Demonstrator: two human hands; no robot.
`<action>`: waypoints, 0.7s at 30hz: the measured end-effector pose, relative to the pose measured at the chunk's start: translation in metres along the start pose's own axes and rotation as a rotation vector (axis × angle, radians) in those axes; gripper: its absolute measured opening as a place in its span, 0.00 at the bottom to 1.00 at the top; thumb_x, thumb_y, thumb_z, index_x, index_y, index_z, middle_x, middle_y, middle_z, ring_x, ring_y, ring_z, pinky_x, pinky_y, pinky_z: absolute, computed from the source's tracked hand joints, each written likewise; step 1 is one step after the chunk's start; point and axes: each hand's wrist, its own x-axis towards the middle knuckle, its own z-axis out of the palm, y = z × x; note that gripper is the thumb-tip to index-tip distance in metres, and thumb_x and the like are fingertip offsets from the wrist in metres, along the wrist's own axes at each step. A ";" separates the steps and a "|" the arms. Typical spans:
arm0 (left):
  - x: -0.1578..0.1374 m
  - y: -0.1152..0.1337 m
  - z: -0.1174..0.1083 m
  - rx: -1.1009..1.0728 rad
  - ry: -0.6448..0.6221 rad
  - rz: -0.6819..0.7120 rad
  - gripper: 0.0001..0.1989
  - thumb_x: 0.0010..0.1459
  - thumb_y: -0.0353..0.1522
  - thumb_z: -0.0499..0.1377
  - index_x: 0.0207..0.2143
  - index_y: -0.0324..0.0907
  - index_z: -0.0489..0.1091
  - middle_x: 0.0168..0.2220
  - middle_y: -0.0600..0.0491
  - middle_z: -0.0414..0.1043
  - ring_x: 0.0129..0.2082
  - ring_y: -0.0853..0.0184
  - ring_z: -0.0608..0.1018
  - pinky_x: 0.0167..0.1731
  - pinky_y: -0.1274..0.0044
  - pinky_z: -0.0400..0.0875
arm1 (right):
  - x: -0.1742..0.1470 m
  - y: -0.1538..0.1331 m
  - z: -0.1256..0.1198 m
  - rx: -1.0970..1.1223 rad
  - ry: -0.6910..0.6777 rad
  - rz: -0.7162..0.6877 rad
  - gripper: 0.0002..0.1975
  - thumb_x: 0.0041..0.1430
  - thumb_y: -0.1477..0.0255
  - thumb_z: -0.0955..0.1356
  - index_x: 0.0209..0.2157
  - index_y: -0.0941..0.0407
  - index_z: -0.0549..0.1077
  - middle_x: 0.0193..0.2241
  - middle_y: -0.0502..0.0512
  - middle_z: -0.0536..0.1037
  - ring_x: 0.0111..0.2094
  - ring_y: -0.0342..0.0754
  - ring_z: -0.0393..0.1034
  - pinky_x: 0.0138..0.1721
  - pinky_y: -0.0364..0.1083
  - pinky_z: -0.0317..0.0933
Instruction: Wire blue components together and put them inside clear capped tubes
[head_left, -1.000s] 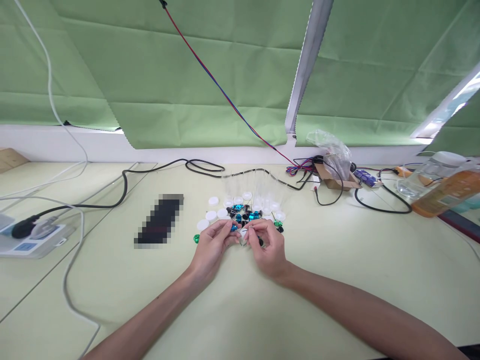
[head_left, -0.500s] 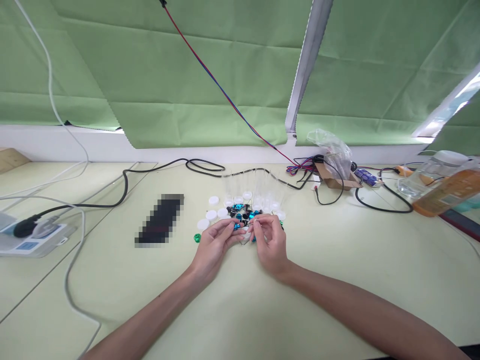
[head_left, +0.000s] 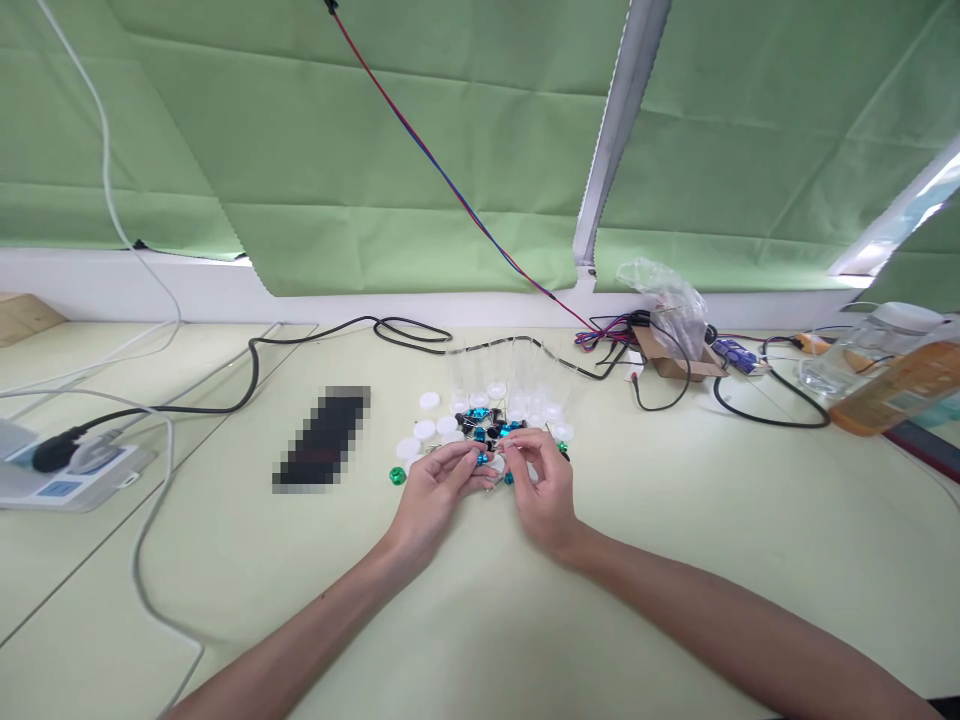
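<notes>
Between the thumb and fingers of my left hand (head_left: 439, 490) is a small shiny blue metal part (head_left: 482, 459). My right hand (head_left: 544, 490) is closed in a pinch close beside it, its fingertips almost meeting the blue part. Whatever the right fingertips hold is too small to make out. Just beyond both hands lies a pile of blue and black small parts (head_left: 491, 432) with thin metal pins. White round caps (head_left: 426, 430) are spread left of the pile, and a green metal part (head_left: 397, 476) sits alone by my left hand. Clear tubes (head_left: 517, 375) stand behind.
A blurred-out dark object (head_left: 322, 440) lies to the left. At the far left are a power strip (head_left: 82, 480) and a white cable (head_left: 139, 540). An open cardboard box (head_left: 679, 368), wires and an orange bottle (head_left: 900, 390) occupy the back right.
The blue part in my left hand has shifted slightly to the right and shows more clearly. My right fingertips have moved slightly left, closer to it. The view has shifted a little.
</notes>
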 end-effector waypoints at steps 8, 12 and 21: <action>0.001 -0.001 -0.002 0.056 -0.001 0.014 0.19 0.51 0.39 0.66 0.41 0.35 0.74 0.33 0.46 0.79 0.34 0.62 0.81 0.41 0.71 0.76 | -0.001 0.000 0.001 -0.002 -0.032 -0.074 0.07 0.63 0.78 0.64 0.38 0.54 0.71 0.35 0.54 0.76 0.41 0.47 0.72 0.41 0.48 0.69; 0.001 0.000 -0.001 0.092 0.008 0.034 0.19 0.51 0.39 0.66 0.41 0.35 0.75 0.34 0.46 0.79 0.33 0.62 0.81 0.40 0.70 0.76 | 0.000 0.000 0.000 -0.018 -0.034 -0.095 0.07 0.62 0.79 0.64 0.37 0.54 0.71 0.35 0.54 0.76 0.40 0.48 0.73 0.42 0.49 0.68; -0.001 0.002 0.001 0.155 0.013 0.071 0.17 0.52 0.39 0.65 0.40 0.36 0.75 0.31 0.48 0.79 0.29 0.64 0.79 0.38 0.71 0.76 | 0.001 -0.002 0.000 -0.036 -0.048 -0.098 0.07 0.63 0.79 0.64 0.37 0.54 0.71 0.35 0.54 0.76 0.40 0.47 0.73 0.42 0.48 0.69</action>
